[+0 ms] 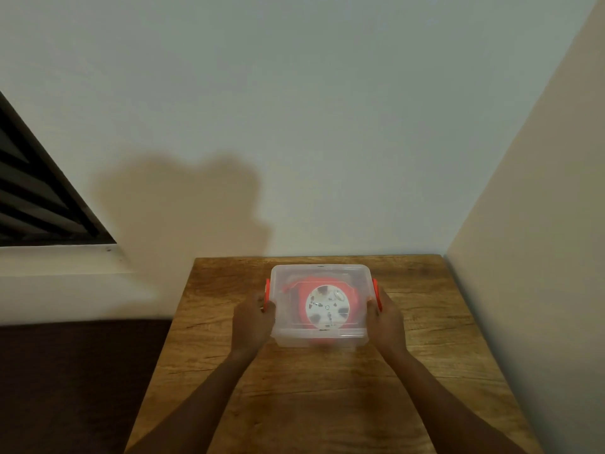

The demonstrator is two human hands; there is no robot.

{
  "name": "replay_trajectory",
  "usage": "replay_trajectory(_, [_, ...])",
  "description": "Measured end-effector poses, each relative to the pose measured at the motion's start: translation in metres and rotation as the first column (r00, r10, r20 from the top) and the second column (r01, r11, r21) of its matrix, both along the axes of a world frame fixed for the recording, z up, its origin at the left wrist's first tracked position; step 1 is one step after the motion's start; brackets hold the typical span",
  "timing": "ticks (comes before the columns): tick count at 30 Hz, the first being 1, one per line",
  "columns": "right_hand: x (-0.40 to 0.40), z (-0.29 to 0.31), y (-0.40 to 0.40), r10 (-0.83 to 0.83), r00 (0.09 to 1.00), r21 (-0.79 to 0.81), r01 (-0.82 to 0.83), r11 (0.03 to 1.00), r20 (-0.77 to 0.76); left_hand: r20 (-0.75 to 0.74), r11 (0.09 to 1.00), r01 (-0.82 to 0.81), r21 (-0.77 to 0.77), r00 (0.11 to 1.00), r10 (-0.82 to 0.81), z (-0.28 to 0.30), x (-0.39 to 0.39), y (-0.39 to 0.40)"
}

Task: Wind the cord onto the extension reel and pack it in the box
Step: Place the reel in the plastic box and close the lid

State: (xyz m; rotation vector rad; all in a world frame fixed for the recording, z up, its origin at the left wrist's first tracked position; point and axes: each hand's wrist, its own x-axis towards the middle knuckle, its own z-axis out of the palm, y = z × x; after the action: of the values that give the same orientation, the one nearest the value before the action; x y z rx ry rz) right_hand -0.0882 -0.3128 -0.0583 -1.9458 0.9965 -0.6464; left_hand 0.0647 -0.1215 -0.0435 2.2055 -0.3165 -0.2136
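Both hands' fingers (266, 306) clamped on clear plastic box (319, 339), orange reel (327, 308) inside

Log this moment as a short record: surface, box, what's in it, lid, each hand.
surface: wooden table, set in a wall corner
box: clear plastic box with orange latches, standing on the table
contents: orange reel with a white face, lying flat inside
lid: on the box
left hand: against the box's left end, at the latch
right hand: against the box's right end, at the latch
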Motion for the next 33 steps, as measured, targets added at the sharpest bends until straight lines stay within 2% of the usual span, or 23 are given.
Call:
replay_trajectory(2, [-0.001,-0.002,-0.002,-0.006,0.998,0.111,-0.002,0.994,0.070,-0.183,0.989,-0.078,-0.129,0.982,0.054,0.003,0.015,0.001])
replay_trajectory(4, [-0.002,-0.001,-0.006,-0.043,0.989,0.267,0.003,0.964,0.143,-0.327,0.981,-0.079,-0.179,0.945,0.017,0.006,0.028,0.001])
replay_trajectory(7, [-0.002,0.006,-0.013,-0.144,0.961,0.468,0.017,0.883,0.236,-0.405,0.985,-0.032,-0.172,0.913,-0.041,0.009,0.036,-0.003])
replay_trajectory(11, [-0.008,0.018,-0.036,-0.272,0.918,0.553,0.071,0.830,0.290,-0.454,0.980,0.013,-0.196,0.885,-0.103,0.019,0.038,-0.028])
replay_trajectory(15, [-0.016,0.038,-0.085,-0.340,0.876,0.533,0.118,0.838,0.341,-0.481,0.959,0.104,-0.262,0.848,-0.224,0.042,0.035,-0.079])
replay_trajectory(21, [-0.035,0.060,-0.191,-0.396,0.867,0.450,0.236,0.861,0.302,-0.331,0.932,0.225,-0.285,0.889,-0.316,0.079,0.007,-0.179])
replay_trajectory(24, [-0.046,0.059,-0.235,-0.351,0.901,0.398,0.232,0.888,0.257,-0.318,0.947,0.212,-0.243,0.905,-0.284,0.077,-0.012,-0.224])
replay_trajectory(27, [-0.051,0.050,-0.261,-0.216,0.962,0.331,0.152,0.931,0.166,-0.322,0.963,0.203,-0.175,0.913,-0.251,0.065,-0.026,-0.253])
replay_trajectory(29, [-0.051,0.041,-0.271,-0.194,0.972,0.314,0.144,0.938,0.133,-0.316,0.974,0.187,-0.128,0.923,-0.219,0.058,-0.031,-0.264])
replay_trajectory(33, [-0.048,0.022,-0.273,-0.172,0.979,0.296,0.134,0.946,0.106,-0.339,0.979,0.150,-0.137,0.922,-0.188,0.043,-0.036,-0.269])
